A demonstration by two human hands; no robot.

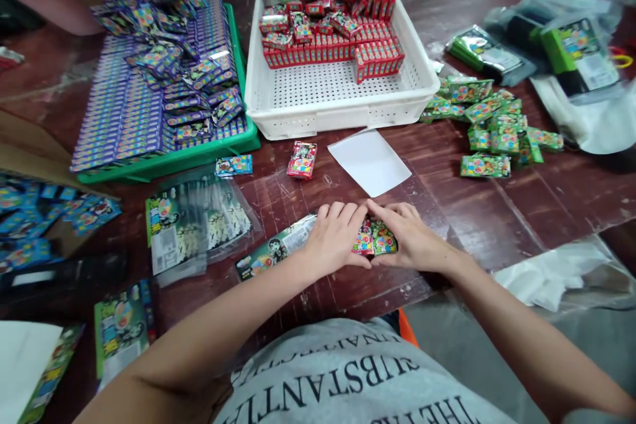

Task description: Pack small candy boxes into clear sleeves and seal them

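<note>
Over the dark red table my left hand [335, 235] and my right hand [410, 238] press in from both sides on small printed boxes lying side by side. A red box [364, 240] shows beside my left fingers, and a green box [384, 237] sits against my right palm. My fingertips nearly meet above them; whatever lies under my left palm is hidden. A flat printed package [273, 252] reaches out from beneath my left wrist. Beyond my hands lie a single red box [301, 159], a blue box [234, 165] and a white sheet [370, 162].
A white perforated tray [283, 119] holds red boxes; a green tray [199, 162] holds rows of purple ones. Green boxes [491, 122] are heaped at the right, near bagged printed packages [579, 56]. Clear-bagged printed packages [196, 222] and a carton of blue boxes [30, 212] are left.
</note>
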